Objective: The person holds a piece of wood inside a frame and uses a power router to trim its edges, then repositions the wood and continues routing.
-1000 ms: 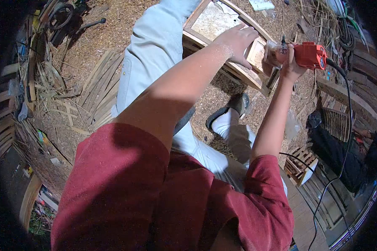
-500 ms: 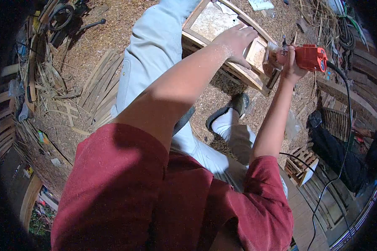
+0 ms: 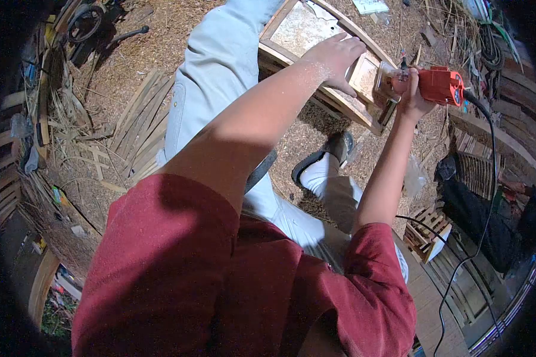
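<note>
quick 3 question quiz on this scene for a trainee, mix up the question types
1. True or false: the left hand lies spread on the wooden frame.
2. The right hand grips: A a hammer, B an orange power tool, C a paintbrush.
3. Fill in: a black ___ trails from the tool.
Key: 1 true; 2 B; 3 cord.

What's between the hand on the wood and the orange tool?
In the head view, a small panel of the wooden frame lies between the left hand and the orange tool held by the right hand.
</note>
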Tool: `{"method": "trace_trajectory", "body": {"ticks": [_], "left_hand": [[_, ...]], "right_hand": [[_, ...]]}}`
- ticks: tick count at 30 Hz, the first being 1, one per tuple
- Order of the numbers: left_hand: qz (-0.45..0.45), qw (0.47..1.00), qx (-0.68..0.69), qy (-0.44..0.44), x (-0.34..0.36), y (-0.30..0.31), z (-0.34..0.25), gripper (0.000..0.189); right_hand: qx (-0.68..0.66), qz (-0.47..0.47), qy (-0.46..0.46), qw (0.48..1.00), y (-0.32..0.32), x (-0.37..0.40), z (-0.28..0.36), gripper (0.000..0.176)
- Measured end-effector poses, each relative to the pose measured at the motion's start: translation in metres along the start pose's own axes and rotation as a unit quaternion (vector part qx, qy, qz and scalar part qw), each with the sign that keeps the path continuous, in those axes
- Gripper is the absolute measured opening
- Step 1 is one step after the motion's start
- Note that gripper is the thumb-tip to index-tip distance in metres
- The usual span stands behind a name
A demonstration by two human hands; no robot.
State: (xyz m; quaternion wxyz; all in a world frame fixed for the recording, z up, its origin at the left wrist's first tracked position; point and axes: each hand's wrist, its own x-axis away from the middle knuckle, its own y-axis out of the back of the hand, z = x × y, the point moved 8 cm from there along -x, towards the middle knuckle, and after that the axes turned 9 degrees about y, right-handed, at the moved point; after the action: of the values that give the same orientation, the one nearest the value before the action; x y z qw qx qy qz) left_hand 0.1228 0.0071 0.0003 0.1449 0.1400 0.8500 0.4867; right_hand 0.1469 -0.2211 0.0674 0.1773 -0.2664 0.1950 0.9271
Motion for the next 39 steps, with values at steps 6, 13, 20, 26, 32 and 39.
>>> {"method": "trace_trajectory", "body": {"ticks": [6,13,20,26,32,39], "left_hand": [[-0.003,1.0,0.01,-0.002,0.001,-0.002,0.001,0.121],[-0.005,1.0,0.005,-0.003,0.001,-0.001,0.0,0.121],[0.005,1.0,0.007,-0.004,-0.001,0.001,0.0,0.122],[-0.003,1.0,-0.004,-0.004,-0.001,-0.001,0.0,0.121],[-0.007,1.0,-0.001,-0.007,0.0,0.002,-0.002,0.122],[-0.01,1.0,0.008,-0.007,0.0,-0.002,0.0,0.121]], "right_hand": [[0.015,0.006,-0.01,1.0,-0.002,-0.004,0.002,0.028],[0.017,0.012,-0.001,1.0,-0.006,-0.006,0.007,0.027],[0.014,0.002,0.009,1.0,-0.015,-0.006,0.008,0.026],[0.117,0.069,0.027,0.99,-0.021,-0.012,0.003,0.026],[0.082,0.065,0.013,0.994,-0.024,-0.01,-0.007,0.025],[0.037,0.102,0.031,0.994,-0.036,-0.005,-0.004,0.026]]}}
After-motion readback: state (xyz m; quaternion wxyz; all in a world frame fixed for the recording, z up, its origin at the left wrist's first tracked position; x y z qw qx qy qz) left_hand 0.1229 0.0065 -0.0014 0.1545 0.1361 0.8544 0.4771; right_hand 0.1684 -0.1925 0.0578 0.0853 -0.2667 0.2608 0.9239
